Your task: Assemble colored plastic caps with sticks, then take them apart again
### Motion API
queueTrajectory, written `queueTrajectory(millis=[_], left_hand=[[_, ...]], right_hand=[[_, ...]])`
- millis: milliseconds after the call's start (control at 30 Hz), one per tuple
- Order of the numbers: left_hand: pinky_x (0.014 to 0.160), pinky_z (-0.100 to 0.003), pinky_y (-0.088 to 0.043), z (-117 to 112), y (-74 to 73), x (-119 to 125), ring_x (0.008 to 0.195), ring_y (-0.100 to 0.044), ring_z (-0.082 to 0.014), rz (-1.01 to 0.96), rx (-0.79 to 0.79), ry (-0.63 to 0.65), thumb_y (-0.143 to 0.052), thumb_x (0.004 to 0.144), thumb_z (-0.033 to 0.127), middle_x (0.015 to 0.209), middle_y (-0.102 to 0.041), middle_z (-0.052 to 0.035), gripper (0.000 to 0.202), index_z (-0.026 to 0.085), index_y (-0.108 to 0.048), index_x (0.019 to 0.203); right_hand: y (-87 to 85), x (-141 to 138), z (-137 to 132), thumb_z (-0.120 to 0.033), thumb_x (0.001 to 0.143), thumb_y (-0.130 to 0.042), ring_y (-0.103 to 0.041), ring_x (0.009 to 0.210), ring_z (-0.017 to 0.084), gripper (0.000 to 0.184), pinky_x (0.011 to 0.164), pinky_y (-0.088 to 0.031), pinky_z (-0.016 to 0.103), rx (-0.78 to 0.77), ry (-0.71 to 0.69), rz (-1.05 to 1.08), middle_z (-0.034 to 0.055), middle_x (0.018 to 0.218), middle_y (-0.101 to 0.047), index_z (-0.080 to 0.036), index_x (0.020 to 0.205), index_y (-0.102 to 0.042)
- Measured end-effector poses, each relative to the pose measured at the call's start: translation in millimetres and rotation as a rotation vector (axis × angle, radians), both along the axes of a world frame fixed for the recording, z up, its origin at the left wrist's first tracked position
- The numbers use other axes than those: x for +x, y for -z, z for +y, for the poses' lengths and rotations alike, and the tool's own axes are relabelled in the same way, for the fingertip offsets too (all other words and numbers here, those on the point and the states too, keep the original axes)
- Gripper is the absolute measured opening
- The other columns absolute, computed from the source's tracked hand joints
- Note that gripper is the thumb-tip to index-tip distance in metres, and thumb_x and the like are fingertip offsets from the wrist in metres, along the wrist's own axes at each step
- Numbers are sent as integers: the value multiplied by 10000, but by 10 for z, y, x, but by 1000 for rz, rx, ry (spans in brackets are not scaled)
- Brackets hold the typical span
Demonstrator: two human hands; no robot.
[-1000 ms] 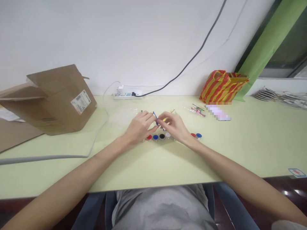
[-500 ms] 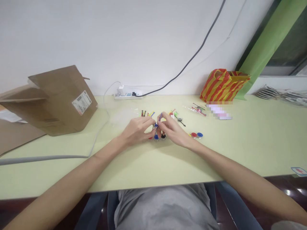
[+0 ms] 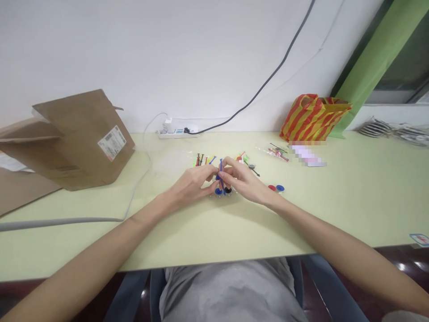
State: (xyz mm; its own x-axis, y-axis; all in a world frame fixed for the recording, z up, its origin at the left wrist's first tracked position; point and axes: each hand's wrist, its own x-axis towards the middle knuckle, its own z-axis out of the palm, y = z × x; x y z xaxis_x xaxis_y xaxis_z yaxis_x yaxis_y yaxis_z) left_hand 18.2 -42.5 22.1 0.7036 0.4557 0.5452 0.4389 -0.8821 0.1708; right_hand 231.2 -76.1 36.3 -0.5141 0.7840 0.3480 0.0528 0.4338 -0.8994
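My left hand [image 3: 192,182] and my right hand [image 3: 243,180] meet over the middle of the pale green table [image 3: 201,223]. Both pinch a thin blue stick [image 3: 220,172] that stands nearly upright between the fingertips. Under the hands lies a row of small round caps; a blue cap [image 3: 218,191] and a black cap [image 3: 228,190] show between the fingers. A red cap [image 3: 271,188] and another blue cap [image 3: 280,188] lie just right of my right hand. Several coloured sticks [image 3: 203,159] lie just beyond the hands.
A brown cardboard box [image 3: 80,138] stands at the left. A white power strip [image 3: 177,131] with a dark cable lies by the wall, and a grey cable [image 3: 67,220] runs across the left. A red-and-yellow striped bag [image 3: 313,118] sits at the back right, a packet of sticks [image 3: 276,153] before it.
The blue stick has turned from slanted to nearly upright between my fingertips. Both hands have drawn closer together over the caps, and more loose sticks show behind them.
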Motion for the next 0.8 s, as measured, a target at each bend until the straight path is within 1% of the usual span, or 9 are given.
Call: queueTrajectory(millis=[100, 200, 367, 467, 533, 600, 633, 700, 800], left_hand=[[658, -278, -477, 2, -16, 4, 665, -588, -150, 7, -28, 21, -501, 918, 209, 788, -640, -2, 42, 214, -529, 949], [617, -268, -458, -6, -31, 25, 649, -593, -155, 28, 19, 45, -502, 897, 205, 766, -630, 3, 55, 225, -482, 943], [577, -262, -406, -15, -1, 103, 585, -560, -153, 87, 113, 38, -492, 887, 208, 701, -579, 22, 96, 228, -471, 979], [569, -275, -375, 36, 14, 43, 558, -514, -156, 109, 183, 30, -477, 864, 193, 649, -519, 28, 53, 230, -460, 898], [562, -281, -355, 101, -6, -81, 541, -474, -152, 71, 200, -28, -462, 846, 170, 642, -491, 31, 64, 232, -448, 856], [562, -279, -347, 184, -48, -243, 528, -436, -143, -4, 178, -135, -442, 863, 152, 653, -480, 40, 85, 226, -469, 894], [575, -277, -357, 229, -72, -323, 546, -451, -143, -29, 163, -182, -427, 894, 147, 670, -490, 39, 105, 218, -487, 942], [640, -277, -398, 320, -107, -456, 640, -505, -146, -117, 91, -324, -454, 949, 201, 747, -527, 21, 55, 214, -506, 962], [721, -288, -434, 440, -101, -575, 779, -551, -160, -116, 16, -403, -529, 961, 276, 888, -563, -19, 81, 206, -566, 952]], right_hand=[[-4, 4, 22, -538, 1001, -558, -571, 679, 144, 315, 628, -421, 267, -85, -107, 64, -23, 745, -602, -238, 950, -475], [-1, 21, 56, -533, 976, -604, -572, 687, 146, 318, 648, -420, 274, -159, -187, 95, -13, 760, -615, -231, 965, -505], [46, 30, 123, -515, 910, -680, -505, 576, 131, 343, 571, -353, 255, -223, -222, 108, -35, 642, -569, -222, 909, -502], [64, 75, 172, -532, 878, -705, -405, 504, 113, 374, 537, -307, 255, -225, -225, 165, -64, 564, -480, -224, 864, -492], [53, 151, 211, -522, 849, -737, -360, 479, 105, 386, 511, -279, 253, -210, -164, 231, -71, 534, -447, -225, 836, -491], [30, 244, 256, -475, 834, -768, -380, 479, 102, 366, 488, -289, 244, -223, -31, 282, -54, 552, -505, -222, 841, -503], [17, 284, 284, -448, 841, -770, -409, 487, 102, 340, 478, -309, 236, -246, 48, 294, -38, 581, -553, -219, 860, -519], [1, 326, 361, -384, 874, -754, -486, 513, 105, 266, 469, -375, 225, -330, 174, 290, 7, 680, -657, -207, 923, -561], [-4, 265, 543, -224, 910, -711, -599, 552, 115, 157, 510, -510, 233, -500, 240, 233, 85, 811, -747, -168, 1002, -597]])
